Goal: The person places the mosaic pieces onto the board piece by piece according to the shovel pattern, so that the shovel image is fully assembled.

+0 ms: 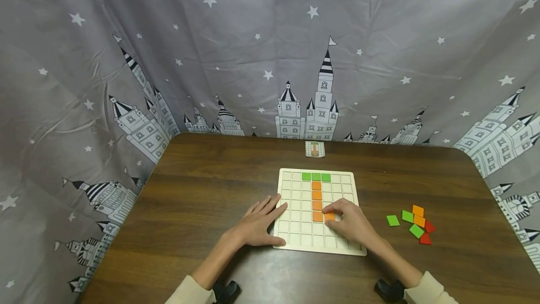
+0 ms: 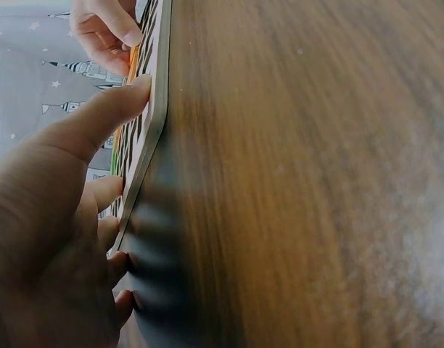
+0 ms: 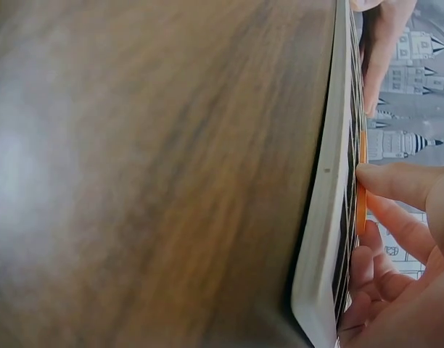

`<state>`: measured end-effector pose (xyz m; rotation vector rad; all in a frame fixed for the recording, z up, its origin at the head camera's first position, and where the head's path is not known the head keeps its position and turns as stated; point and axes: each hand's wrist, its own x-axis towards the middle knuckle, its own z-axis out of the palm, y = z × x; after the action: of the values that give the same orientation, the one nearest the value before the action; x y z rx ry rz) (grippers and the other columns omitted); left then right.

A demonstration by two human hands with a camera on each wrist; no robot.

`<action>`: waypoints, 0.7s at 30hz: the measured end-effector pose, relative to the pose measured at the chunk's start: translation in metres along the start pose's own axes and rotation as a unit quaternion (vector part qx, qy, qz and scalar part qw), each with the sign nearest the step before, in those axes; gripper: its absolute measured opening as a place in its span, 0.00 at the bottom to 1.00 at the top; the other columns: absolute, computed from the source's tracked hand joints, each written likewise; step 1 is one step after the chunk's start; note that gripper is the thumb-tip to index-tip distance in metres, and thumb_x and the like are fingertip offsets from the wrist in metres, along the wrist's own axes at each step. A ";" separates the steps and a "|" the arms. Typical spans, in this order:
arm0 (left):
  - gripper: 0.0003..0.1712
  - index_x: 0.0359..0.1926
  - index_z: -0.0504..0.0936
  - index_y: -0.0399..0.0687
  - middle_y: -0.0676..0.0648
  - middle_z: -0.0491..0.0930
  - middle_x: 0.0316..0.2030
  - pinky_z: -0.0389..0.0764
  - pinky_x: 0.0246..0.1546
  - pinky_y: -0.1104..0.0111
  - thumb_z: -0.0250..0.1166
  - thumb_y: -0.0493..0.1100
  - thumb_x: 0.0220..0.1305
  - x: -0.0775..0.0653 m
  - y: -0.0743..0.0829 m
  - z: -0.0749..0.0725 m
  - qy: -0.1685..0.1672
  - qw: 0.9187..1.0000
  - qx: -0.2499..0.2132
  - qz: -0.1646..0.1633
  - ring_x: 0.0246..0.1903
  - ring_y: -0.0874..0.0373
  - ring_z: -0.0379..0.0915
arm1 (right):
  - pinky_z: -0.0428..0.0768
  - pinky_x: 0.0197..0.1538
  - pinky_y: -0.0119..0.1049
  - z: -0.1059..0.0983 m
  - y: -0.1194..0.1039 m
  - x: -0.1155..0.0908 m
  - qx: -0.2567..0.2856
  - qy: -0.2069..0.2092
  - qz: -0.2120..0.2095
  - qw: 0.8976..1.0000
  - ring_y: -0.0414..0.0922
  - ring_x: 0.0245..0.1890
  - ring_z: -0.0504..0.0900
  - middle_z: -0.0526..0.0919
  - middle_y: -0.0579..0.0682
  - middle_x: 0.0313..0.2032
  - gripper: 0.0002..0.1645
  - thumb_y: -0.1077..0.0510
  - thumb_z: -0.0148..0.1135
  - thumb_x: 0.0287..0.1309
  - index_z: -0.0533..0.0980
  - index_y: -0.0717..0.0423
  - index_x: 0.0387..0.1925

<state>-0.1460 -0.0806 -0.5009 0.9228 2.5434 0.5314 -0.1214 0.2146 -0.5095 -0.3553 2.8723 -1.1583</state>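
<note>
A pale square-grid board lies flat on the table. Three green tiles form a row at its top, with a column of several orange tiles running down from the middle one. My left hand rests on the board's left edge, fingers spread and thumb near the lower corner. Between thumb and fingertips, my right hand pinches an orange tile in the cell right of the column's lowest tile. The right wrist view shows this orange tile edge-on at the board's surface, partly covered by the fingers.
Right of the board lie loose square tiles: green, orange and red, some touching. A small pattern card lies behind the board at the table's back edge. A grey castle-print curtain hangs behind the wooden table.
</note>
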 end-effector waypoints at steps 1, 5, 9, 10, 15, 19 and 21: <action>0.54 0.78 0.57 0.50 0.43 0.44 0.78 0.46 0.70 0.44 0.69 0.65 0.59 0.000 0.000 0.000 0.001 1.000 -0.001 0.001 0.76 0.42 0.37 | 0.73 0.41 0.39 0.000 0.000 0.000 0.001 0.000 -0.001 1.000 0.42 0.36 0.73 0.83 0.42 0.37 0.13 0.66 0.74 0.49 0.87 0.52 0.38; 0.54 0.78 0.57 0.50 0.42 0.44 0.78 0.46 0.70 0.43 0.69 0.65 0.59 0.000 0.001 -0.001 0.001 1.000 -0.002 0.003 0.76 0.42 0.37 | 0.72 0.41 0.38 0.000 0.000 0.000 0.006 0.002 -0.006 1.000 0.42 0.36 0.73 0.82 0.42 0.37 0.13 0.66 0.74 0.49 0.87 0.52 0.38; 0.54 0.78 0.57 0.50 0.42 0.44 0.78 0.45 0.70 0.43 0.69 0.64 0.58 0.000 0.001 -0.001 0.001 1.000 -0.004 0.001 0.76 0.42 0.37 | 0.73 0.41 0.38 0.001 0.001 -0.001 0.007 0.003 -0.009 1.000 0.42 0.37 0.74 0.83 0.42 0.37 0.13 0.65 0.74 0.49 0.87 0.52 0.38; 0.54 0.78 0.57 0.49 0.42 0.44 0.78 0.45 0.70 0.43 0.69 0.64 0.58 0.000 0.001 -0.001 0.002 1.000 -0.006 -0.001 0.76 0.42 0.37 | 0.73 0.42 0.39 0.001 0.001 -0.001 0.006 0.003 -0.009 1.000 0.42 0.37 0.74 0.83 0.42 0.38 0.13 0.65 0.74 0.49 0.87 0.51 0.38; 0.55 0.79 0.56 0.51 0.44 0.43 0.79 0.44 0.71 0.44 0.69 0.65 0.58 0.000 0.001 -0.001 -0.002 1.000 -0.006 -0.009 0.76 0.44 0.36 | 0.75 0.47 0.44 0.001 0.002 -0.001 0.007 0.000 -0.005 1.000 0.45 0.43 0.79 0.84 0.43 0.40 0.13 0.64 0.74 0.49 0.87 0.50 0.39; 0.54 0.79 0.55 0.52 0.44 0.43 0.79 0.44 0.71 0.44 0.69 0.65 0.59 0.000 0.001 0.000 -0.003 1.000 -0.007 -0.010 0.76 0.44 0.35 | 0.75 0.50 0.47 0.002 0.003 -0.001 0.011 0.000 0.002 1.000 0.48 0.47 0.80 0.85 0.43 0.41 0.13 0.64 0.74 0.49 0.86 0.50 0.39; 0.54 0.79 0.55 0.52 0.44 0.43 0.79 0.44 0.71 0.45 0.69 0.65 0.58 0.001 0.001 -0.001 -0.002 1.000 -0.007 -0.009 0.76 0.44 0.35 | 0.75 0.51 0.48 0.002 0.004 -0.001 0.011 0.002 0.002 1.000 0.48 0.48 0.80 0.85 0.43 0.42 0.13 0.64 0.74 0.49 0.86 0.50 0.39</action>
<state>-0.1462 -0.0797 -0.5001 0.8938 2.5389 0.5412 -0.1209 0.2160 -0.5133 -0.3458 2.8597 -1.1885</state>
